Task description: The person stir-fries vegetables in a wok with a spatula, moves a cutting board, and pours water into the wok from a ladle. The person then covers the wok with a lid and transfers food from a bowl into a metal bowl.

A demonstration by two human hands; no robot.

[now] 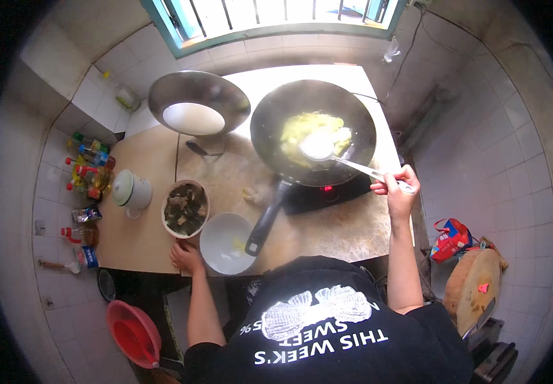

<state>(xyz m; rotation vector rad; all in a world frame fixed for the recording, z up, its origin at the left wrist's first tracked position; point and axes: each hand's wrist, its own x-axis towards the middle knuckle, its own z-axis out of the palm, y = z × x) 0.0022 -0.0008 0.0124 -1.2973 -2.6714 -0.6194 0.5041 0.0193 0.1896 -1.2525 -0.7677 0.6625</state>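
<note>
My right hand (399,189) grips the handle of a metal ladle (360,168). Its bright head sits among pale yellow-green food (312,127) in a large dark wok (269,144). The wok rests on a black induction cooker (315,199) with a lit red display, its black handle (269,218) pointing towards me. My left hand (187,257) is at the table's front edge, close against a bowl (185,209) of dark cooked food with lighter pieces; whether it grips anything is unclear. A white bowl (226,245) with a few yellowish bits stands just to the right.
A wok lid (199,86) leans at the back left. On the left stand a lidded enamel mug (132,189) and several bottles (94,168). A red basin (135,331) sits low at left. To the right are a round chopping board (473,288) and a knife (480,317).
</note>
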